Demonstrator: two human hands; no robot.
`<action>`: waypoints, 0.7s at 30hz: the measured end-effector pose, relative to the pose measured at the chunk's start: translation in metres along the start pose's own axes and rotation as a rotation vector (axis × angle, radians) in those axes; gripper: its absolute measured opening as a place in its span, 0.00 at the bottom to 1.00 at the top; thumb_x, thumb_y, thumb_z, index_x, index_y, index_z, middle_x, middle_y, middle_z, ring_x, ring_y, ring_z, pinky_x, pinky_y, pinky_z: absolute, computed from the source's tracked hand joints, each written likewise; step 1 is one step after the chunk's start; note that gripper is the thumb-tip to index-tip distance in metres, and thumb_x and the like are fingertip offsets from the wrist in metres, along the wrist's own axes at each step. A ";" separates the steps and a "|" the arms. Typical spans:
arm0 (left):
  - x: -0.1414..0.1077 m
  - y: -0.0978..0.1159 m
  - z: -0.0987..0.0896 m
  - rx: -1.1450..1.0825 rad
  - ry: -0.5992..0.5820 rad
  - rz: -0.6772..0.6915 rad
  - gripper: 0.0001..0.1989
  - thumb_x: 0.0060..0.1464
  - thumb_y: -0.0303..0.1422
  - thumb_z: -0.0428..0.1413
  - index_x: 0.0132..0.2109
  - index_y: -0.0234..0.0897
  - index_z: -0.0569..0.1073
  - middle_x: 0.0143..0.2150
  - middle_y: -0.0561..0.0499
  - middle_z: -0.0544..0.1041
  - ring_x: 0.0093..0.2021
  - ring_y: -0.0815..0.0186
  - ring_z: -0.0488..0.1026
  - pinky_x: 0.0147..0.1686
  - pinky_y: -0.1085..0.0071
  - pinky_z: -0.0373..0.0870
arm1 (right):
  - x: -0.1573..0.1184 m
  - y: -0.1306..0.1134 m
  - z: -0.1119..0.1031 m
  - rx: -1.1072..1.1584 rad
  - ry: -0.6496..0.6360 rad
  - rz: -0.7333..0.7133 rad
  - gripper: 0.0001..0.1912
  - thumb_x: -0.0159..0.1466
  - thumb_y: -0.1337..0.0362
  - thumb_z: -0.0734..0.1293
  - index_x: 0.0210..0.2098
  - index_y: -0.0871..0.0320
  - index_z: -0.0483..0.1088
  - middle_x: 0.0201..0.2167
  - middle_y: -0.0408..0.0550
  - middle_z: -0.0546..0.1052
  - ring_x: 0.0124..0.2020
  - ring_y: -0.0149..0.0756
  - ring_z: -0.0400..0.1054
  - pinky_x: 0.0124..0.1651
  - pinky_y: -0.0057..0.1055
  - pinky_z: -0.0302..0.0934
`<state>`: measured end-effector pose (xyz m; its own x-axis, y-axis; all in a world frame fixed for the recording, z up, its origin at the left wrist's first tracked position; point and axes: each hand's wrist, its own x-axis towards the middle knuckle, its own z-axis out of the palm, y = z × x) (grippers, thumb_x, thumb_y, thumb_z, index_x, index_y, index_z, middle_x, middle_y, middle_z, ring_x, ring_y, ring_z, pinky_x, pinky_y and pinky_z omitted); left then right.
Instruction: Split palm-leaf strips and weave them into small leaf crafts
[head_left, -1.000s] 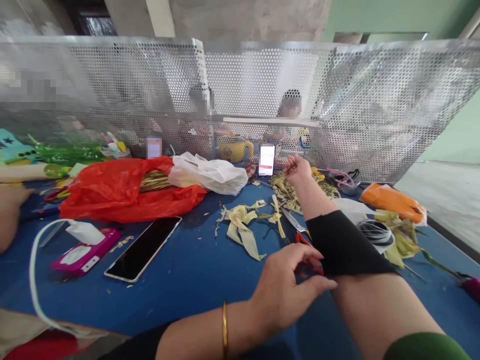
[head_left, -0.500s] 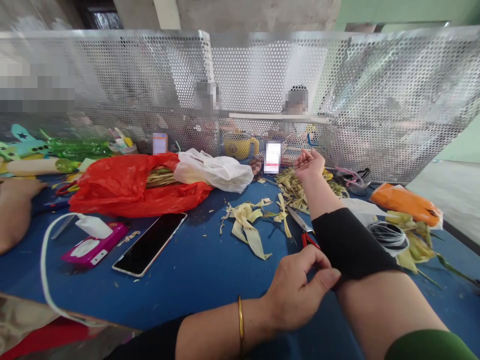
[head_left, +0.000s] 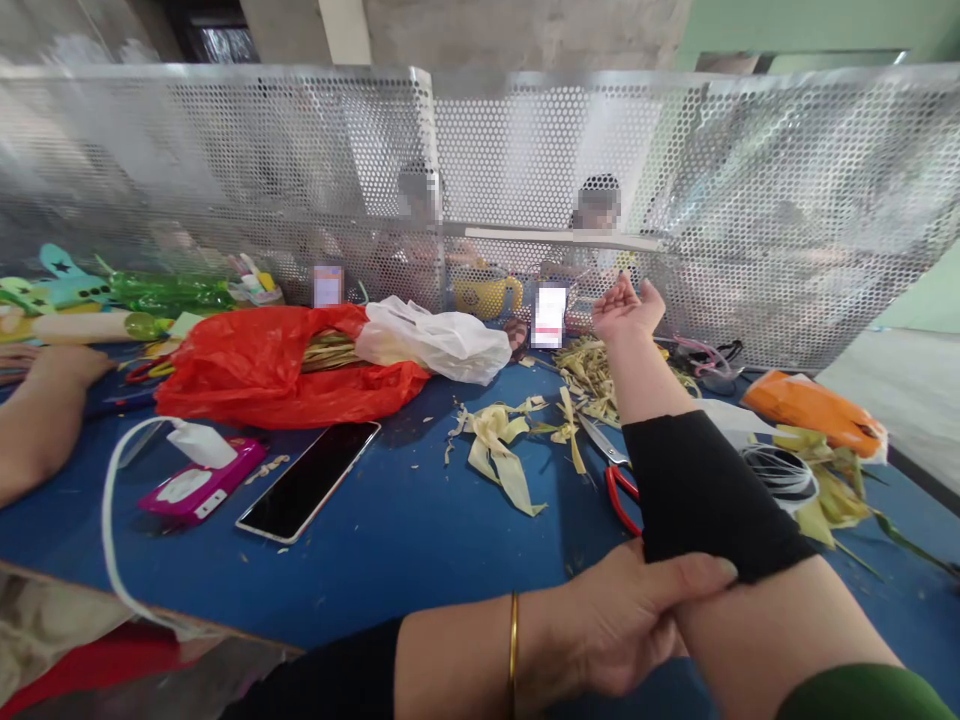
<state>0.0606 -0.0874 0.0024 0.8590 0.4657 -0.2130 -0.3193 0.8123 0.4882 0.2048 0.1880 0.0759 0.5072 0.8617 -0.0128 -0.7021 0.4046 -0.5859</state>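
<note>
My left hand (head_left: 619, 620), a gold bangle (head_left: 514, 650) at its wrist, is wrapped round my right forearm at the lower edge of a black sleeve band (head_left: 709, 495). Its thumb presses on the band; the other fingers are partly hidden beneath the arm. My right hand (head_left: 628, 308) is stretched forward, palm up, its fingers apart and slightly curled, holding nothing. Below it lies a heap of dry husk strips (head_left: 589, 375). Scissors with red handles (head_left: 621, 500) lie beside the black band, partly covered by my arm. Pale husk pieces (head_left: 499, 445) are left of them.
A red plastic bag (head_left: 240, 375) holding dried strips, a white bag (head_left: 442, 345), a phone (head_left: 311, 480) and a magenta power strip (head_left: 202, 480) lie leftward. An orange packet (head_left: 817, 410) is right. A perforated metal screen (head_left: 525, 150) stands behind. Another person's arm (head_left: 45, 425) rests far left.
My left hand has gone from pinching the black band's edge to wrapping under the forearm with its thumb on top. My right fingers have spread more. The view has shifted slightly.
</note>
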 end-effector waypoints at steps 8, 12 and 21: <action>-0.012 0.011 0.001 0.202 0.255 0.412 0.28 0.33 0.32 0.71 0.44 0.35 0.72 0.46 0.45 0.76 0.48 0.60 0.70 0.50 0.65 0.63 | 0.001 -0.008 -0.009 0.131 0.071 0.023 0.16 0.65 0.56 0.56 0.29 0.57 0.68 0.18 0.38 0.68 0.18 0.26 0.62 0.22 0.24 0.59; -0.008 0.010 -0.010 0.396 0.221 0.496 0.16 0.38 0.35 0.68 0.29 0.35 0.68 0.37 0.50 0.72 0.42 0.64 0.69 0.45 0.69 0.63 | 0.005 -0.013 -0.011 0.139 0.100 0.002 0.17 0.65 0.55 0.56 0.27 0.56 0.66 0.18 0.38 0.67 0.17 0.25 0.62 0.21 0.24 0.58; -0.014 0.010 -0.011 0.734 0.389 0.755 0.07 0.51 0.32 0.60 0.37 0.39 0.70 0.36 0.51 0.73 0.39 0.65 0.69 0.43 0.68 0.64 | 0.018 -0.024 -0.024 0.061 0.123 -0.082 0.19 0.66 0.53 0.53 0.28 0.54 0.67 0.19 0.38 0.68 0.17 0.27 0.63 0.21 0.25 0.60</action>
<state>0.0412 -0.0825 0.0011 0.3205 0.9334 0.1616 -0.2814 -0.0690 0.9571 0.2428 0.1859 0.0706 0.6190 0.7825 -0.0676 -0.6826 0.4933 -0.5392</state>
